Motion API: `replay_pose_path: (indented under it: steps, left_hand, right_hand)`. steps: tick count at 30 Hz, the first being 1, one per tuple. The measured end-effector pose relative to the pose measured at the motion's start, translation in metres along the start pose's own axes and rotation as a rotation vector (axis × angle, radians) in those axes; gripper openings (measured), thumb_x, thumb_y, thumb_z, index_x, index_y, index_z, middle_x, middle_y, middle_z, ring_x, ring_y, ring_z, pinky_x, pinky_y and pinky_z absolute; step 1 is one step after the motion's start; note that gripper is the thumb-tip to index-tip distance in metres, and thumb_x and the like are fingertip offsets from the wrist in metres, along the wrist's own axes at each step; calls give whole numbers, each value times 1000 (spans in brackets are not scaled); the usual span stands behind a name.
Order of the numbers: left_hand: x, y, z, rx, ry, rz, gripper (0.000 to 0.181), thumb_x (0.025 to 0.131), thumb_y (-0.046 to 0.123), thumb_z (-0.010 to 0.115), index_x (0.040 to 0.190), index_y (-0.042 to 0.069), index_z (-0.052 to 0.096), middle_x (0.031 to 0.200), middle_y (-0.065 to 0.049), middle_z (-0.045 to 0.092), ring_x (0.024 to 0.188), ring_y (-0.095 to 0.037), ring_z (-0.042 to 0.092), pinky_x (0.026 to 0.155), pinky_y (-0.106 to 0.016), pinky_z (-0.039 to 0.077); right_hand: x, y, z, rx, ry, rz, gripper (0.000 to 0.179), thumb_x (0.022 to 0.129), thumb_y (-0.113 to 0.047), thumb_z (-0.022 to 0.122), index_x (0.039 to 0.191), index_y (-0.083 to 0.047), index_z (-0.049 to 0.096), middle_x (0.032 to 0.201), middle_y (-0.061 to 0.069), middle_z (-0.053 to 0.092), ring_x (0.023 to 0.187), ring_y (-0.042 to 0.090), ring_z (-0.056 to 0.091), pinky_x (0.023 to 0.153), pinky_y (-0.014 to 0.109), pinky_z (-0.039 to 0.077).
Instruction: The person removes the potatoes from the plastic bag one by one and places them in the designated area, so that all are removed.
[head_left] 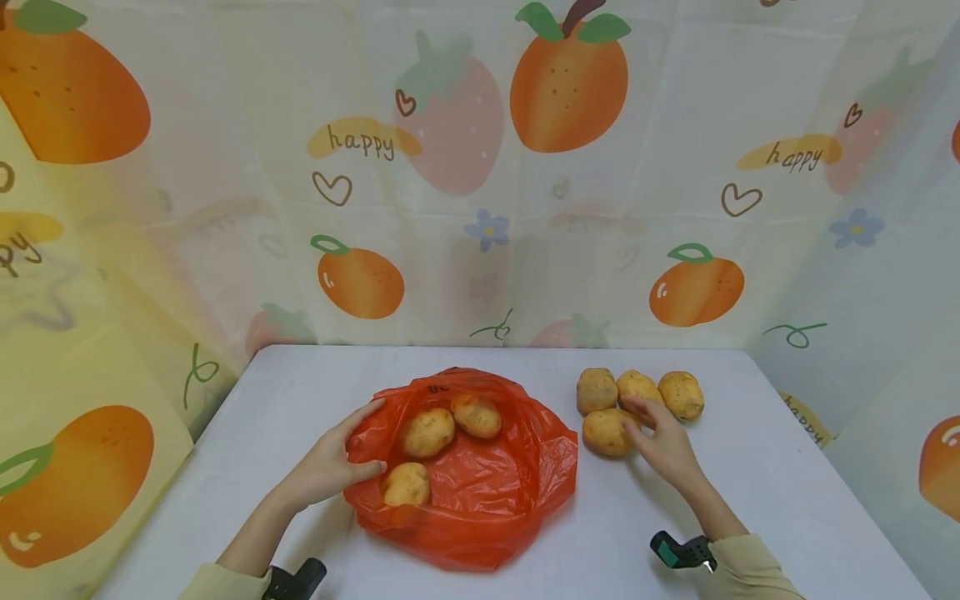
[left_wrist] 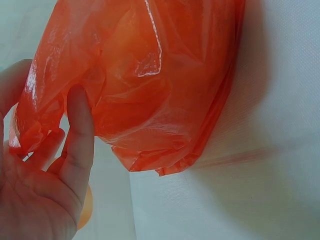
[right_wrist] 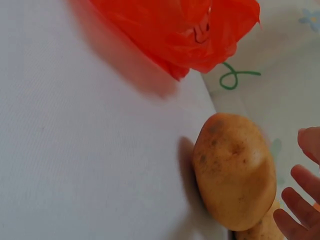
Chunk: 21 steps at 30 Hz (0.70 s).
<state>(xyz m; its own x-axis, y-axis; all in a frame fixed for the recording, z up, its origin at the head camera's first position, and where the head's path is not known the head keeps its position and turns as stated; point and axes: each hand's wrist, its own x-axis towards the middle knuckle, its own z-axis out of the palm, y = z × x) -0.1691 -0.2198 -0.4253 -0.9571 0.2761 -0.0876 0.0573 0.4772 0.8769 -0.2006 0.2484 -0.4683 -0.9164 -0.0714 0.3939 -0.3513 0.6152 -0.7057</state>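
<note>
A red plastic bag (head_left: pixel 480 533) lies with its mouth wide on the white table. Three potatoes are inside it, among them one potato (head_left: pixel 406 484) by its left rim. My left hand (head_left: pixel 341 454) holds that rim, the thumb on the inner side and the fingers outside, partly behind the film in the left wrist view. My right hand (head_left: pixel 663 442) is at the potatoes right of the bag, fingers spread and relaxed over the nearest potato (head_left: pixel 606 432). In the right wrist view a gap shows between the fingers and this potato (right_wrist: pixel 234 172).
Behind the nearest potato, more potatoes sit close together: a left one (head_left: pixel 597 391), a middle one (head_left: pixel 637 385) and a right one (head_left: pixel 681 395). A fruit-patterned curtain (head_left: pixel 480 283) hangs along the back edge of the white table (head_left: pixel 300 375).
</note>
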Motion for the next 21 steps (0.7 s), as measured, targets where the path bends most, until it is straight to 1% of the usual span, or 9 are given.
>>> replay_pose_path:
  steps: [5, 8, 15, 21]
  left_hand:
    - [0, 1, -1, 3, -1, 3, 80, 77, 17, 73, 142, 34, 29, 140, -8, 38, 118, -33, 45, 80, -39, 54]
    - [0, 1, -1, 4, -3, 6, 80, 77, 17, 73, 142, 34, 29, 140, -8, 38, 118, -33, 45, 80, -38, 54]
    - [0, 0, -1, 10, -2, 14, 80, 78, 17, 73, 142, 34, 29, 140, -8, 39, 118, -33, 46, 80, -38, 54]
    - [0, 0, -1, 6, 0, 9, 80, 78, 15, 72, 142, 33, 29, 140, -8, 39, 118, -33, 46, 80, -38, 54]
  right_hand:
    - [3, -8, 1, -1, 44, -21, 32, 84, -2, 63, 114, 7, 56, 112, 21, 60, 102, 37, 59, 83, 48, 49]
    - [5, -16, 2, 13, 51, -22, 31, 84, -2, 64, 113, 5, 58, 112, 19, 61, 102, 37, 58, 83, 48, 50]
    - [7, -35, 3, 50, 0, -23, 32, 86, -3, 61, 117, -1, 56, 115, 15, 58, 107, 34, 55, 85, 50, 48]
    - [8, -48, 5, 76, -32, -43, 32, 87, -3, 60, 118, -2, 57, 115, 14, 58, 105, 30, 55, 85, 43, 51]
